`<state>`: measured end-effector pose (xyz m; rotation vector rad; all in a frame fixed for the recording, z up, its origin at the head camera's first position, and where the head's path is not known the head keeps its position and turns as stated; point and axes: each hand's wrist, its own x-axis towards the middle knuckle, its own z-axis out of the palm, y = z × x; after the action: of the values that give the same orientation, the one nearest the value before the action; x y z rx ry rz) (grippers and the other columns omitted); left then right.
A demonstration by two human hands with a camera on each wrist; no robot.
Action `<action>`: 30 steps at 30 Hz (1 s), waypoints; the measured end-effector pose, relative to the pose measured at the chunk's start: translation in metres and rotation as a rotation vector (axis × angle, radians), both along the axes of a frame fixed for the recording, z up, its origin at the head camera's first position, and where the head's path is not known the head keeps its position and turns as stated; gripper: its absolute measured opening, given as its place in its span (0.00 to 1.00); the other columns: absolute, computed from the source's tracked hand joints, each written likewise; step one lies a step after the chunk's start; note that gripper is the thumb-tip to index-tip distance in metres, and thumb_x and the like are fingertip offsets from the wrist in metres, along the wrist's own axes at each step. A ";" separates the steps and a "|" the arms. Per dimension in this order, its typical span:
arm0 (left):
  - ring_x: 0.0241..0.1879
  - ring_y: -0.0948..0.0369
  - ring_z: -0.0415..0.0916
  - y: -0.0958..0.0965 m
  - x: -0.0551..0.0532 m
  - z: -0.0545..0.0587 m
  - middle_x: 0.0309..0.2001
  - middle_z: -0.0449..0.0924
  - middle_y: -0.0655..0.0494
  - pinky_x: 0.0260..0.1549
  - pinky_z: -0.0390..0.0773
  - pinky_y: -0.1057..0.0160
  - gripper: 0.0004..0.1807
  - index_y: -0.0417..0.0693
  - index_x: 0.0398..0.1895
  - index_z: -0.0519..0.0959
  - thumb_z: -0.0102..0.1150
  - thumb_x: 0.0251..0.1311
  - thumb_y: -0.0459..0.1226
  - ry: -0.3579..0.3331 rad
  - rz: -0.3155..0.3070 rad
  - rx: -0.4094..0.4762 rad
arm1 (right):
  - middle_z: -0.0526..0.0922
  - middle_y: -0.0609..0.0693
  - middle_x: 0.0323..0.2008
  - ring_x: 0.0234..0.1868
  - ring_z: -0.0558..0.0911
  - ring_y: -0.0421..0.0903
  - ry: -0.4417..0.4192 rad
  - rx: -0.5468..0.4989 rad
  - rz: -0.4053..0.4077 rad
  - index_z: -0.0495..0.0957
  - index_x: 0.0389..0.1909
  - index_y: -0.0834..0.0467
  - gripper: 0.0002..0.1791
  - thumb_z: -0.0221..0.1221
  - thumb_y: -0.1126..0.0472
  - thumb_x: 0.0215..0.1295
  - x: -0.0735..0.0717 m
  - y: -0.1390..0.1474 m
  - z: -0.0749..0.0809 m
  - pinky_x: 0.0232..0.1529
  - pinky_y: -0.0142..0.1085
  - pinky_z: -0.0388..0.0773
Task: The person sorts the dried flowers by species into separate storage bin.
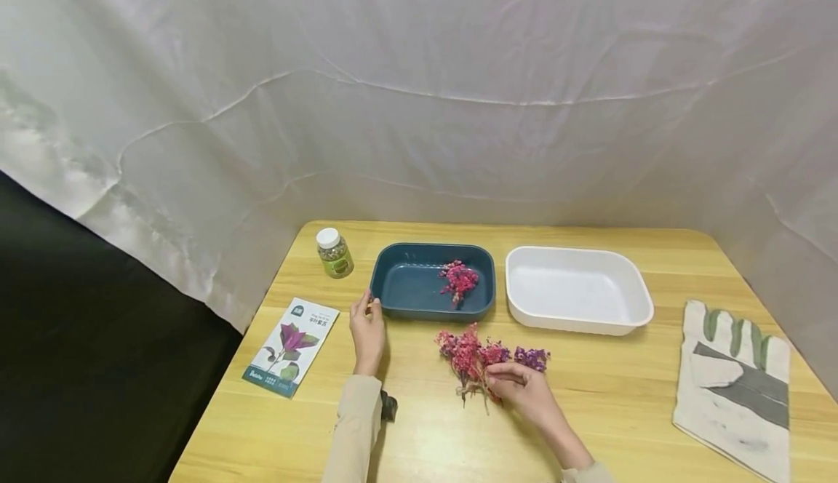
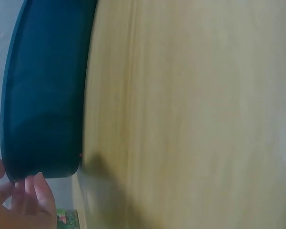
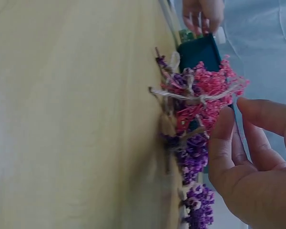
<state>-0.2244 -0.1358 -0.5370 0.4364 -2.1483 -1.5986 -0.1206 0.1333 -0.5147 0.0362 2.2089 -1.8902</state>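
Note:
My left hand grips the front left corner of a dark teal tray, its fingertips against the wall and rim. Inside that tray lies a small bunch of pink dried flowers. In front of it, on the table, are more bunches: pink flowers with stems tied in twine, and purple flowers to the right. My right hand is at the pink bunches with fingers bent loosely. In the right wrist view, a small gap shows between its thumb and index fingertips, with no stem visible there.
A white tray stands right of the teal one. At the right edge lies a pair of work gloves. On the left are a lidded jar and a flower seed packet. Pale cloth hangs behind the wooden table.

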 end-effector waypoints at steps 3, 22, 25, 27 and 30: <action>0.51 0.47 0.73 -0.001 0.000 0.000 0.54 0.73 0.37 0.48 0.75 0.53 0.22 0.34 0.64 0.71 0.50 0.70 0.34 0.003 0.001 -0.001 | 0.84 0.66 0.45 0.37 0.83 0.37 -0.004 0.018 0.012 0.77 0.49 0.73 0.18 0.62 0.69 0.59 0.001 -0.001 -0.004 0.39 0.27 0.80; 0.45 0.51 0.76 -0.010 0.000 -0.006 0.46 0.78 0.41 0.40 0.72 0.71 0.20 0.38 0.62 0.75 0.55 0.67 0.34 -0.001 -0.022 0.069 | 0.86 0.55 0.31 0.30 0.82 0.42 0.001 0.220 -0.063 0.81 0.34 0.65 0.08 0.67 0.69 0.52 0.006 -0.013 -0.006 0.31 0.28 0.78; 0.45 0.51 0.76 -0.011 0.001 -0.006 0.46 0.78 0.41 0.40 0.72 0.70 0.20 0.38 0.61 0.75 0.55 0.67 0.35 -0.004 -0.023 0.072 | 0.86 0.55 0.31 0.30 0.82 0.42 0.002 0.202 -0.050 0.80 0.34 0.66 0.08 0.67 0.70 0.53 0.006 -0.013 -0.004 0.30 0.28 0.78; 0.45 0.50 0.76 -0.011 0.001 -0.005 0.46 0.79 0.41 0.40 0.72 0.69 0.20 0.38 0.61 0.75 0.55 0.67 0.34 -0.001 -0.022 0.072 | 0.86 0.58 0.33 0.31 0.82 0.42 0.013 0.180 -0.035 0.80 0.35 0.68 0.08 0.66 0.71 0.53 0.007 -0.012 -0.002 0.31 0.28 0.79; 0.45 0.49 0.77 -0.012 0.001 -0.004 0.45 0.79 0.40 0.40 0.73 0.69 0.20 0.38 0.61 0.76 0.56 0.67 0.34 0.004 -0.018 0.072 | 0.86 0.60 0.34 0.32 0.83 0.43 0.022 0.139 -0.018 0.79 0.36 0.70 0.10 0.65 0.72 0.53 0.008 -0.011 0.000 0.33 0.28 0.80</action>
<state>-0.2230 -0.1478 -0.5408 0.4377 -2.1023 -1.6896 -0.1127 0.1221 -0.5142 0.0589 2.3586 -1.7511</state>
